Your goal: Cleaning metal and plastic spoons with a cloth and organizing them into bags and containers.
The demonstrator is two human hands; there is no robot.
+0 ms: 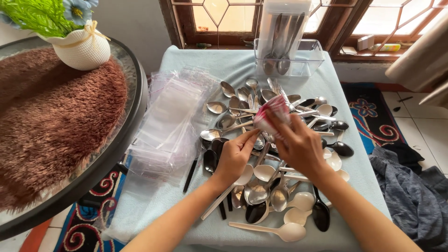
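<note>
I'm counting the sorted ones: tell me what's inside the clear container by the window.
The clear container holds a few metal spoons standing upright, bowls down. A white cover hides their handle tops, so the exact count is unclear.

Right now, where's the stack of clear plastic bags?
In the head view, the stack of clear plastic bags lies on the light blue tablecloth, left of the spoon pile, beside the round glass table.
</note>
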